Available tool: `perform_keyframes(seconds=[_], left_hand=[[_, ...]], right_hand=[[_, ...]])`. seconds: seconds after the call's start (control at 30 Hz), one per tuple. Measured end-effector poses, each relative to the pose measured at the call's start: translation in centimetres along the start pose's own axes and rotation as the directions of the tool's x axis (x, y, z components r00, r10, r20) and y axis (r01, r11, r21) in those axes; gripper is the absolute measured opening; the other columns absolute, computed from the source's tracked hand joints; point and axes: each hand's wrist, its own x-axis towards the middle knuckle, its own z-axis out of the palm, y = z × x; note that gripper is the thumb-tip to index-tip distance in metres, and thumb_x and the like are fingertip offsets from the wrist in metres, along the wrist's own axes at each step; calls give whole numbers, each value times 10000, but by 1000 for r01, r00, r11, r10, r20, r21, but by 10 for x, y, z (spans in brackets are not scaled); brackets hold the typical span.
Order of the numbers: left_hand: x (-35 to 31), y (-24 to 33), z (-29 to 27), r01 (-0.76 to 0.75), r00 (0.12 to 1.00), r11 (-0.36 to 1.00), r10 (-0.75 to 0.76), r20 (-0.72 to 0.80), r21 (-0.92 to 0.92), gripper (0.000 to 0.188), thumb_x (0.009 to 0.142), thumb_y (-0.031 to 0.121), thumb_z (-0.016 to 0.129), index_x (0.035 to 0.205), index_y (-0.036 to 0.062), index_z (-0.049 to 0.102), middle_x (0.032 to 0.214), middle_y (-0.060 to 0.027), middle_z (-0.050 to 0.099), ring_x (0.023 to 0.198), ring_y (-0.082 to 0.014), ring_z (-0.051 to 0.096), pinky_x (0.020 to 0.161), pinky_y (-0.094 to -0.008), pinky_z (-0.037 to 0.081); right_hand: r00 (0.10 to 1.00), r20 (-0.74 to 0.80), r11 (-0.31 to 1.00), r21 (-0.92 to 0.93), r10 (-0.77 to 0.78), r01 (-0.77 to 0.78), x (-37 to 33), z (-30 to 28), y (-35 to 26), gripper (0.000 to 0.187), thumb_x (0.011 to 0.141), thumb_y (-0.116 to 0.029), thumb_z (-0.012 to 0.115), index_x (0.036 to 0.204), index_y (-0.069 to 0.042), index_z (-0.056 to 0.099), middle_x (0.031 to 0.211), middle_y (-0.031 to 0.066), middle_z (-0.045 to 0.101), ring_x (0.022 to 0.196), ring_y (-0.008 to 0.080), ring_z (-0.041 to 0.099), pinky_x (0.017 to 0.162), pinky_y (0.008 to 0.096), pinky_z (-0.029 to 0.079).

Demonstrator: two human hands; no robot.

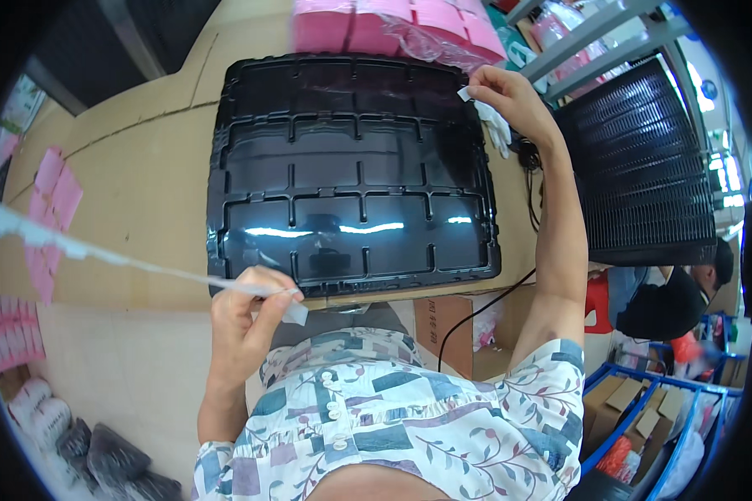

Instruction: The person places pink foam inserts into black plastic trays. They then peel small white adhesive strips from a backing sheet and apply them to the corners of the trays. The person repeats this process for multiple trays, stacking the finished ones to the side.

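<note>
A black plastic tray (pixel 326 179) with raised ribs and shallow compartments lies on the brown tabletop (pixel 138 184) in front of me. My left hand (pixel 246 321), closed in a pinch, holds a long white strip (pixel 142 263) near the tray's near left corner. That strip stretches away to the left edge of the view, and a short end of it sticks out past my thumb. At the tray's far right corner, my right hand (pixel 510 96) pinches a small white piece (pixel 464 94) between thumb and fingers. I cannot tell whether this piece touches the tray.
Pink wrapped packs (pixel 393 29) stand behind the tray. Right of it lie a white glove (pixel 495 129) and a black cable (pixel 485 311), with stacked black trays (pixel 635 167) farther right. Another person (pixel 668 301) is beyond. A pink sheet (pixel 54 200) lies on the left.
</note>
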Motion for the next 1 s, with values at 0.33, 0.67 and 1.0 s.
perform_keyframes(seconds=[0.33, 0.67, 1.0], left_hand=[[0, -6, -4, -15, 997, 996, 8, -74, -87, 93, 962, 95, 611, 940, 19, 562, 933, -119, 633, 757, -99, 575, 611, -215, 441], [-5, -5, 1, 6, 994, 1000, -8, -106, -26, 130, 963, 123, 616, 911, 24, 550, 912, -122, 631, 761, -106, 570, 631, -232, 433], [-4, -3, 0, 31, 994, 999, -34, -105, -38, 146, 966, 136, 611, 901, 23, 544, 903, -122, 627, 749, -108, 560, 639, -232, 434]], right_hand=[[991, 131, 978, -203, -12, 38, 25, 12, 18, 138, 908, -122, 639, 898, -19, 548, 734, 67, 495, 695, 173, 463, 657, 307, 410], [1000, 2, 963, -269, -19, 19, 34, 31, 30, 205, 850, -195, 678, 864, 8, 653, 772, 176, 659, 781, 343, 657, 714, 412, 501], [984, 27, 898, -406, -174, 170, 41, 34, 31, 113, 815, -92, 625, 820, 18, 597, 729, 167, 618, 699, 325, 623, 657, 391, 492]])
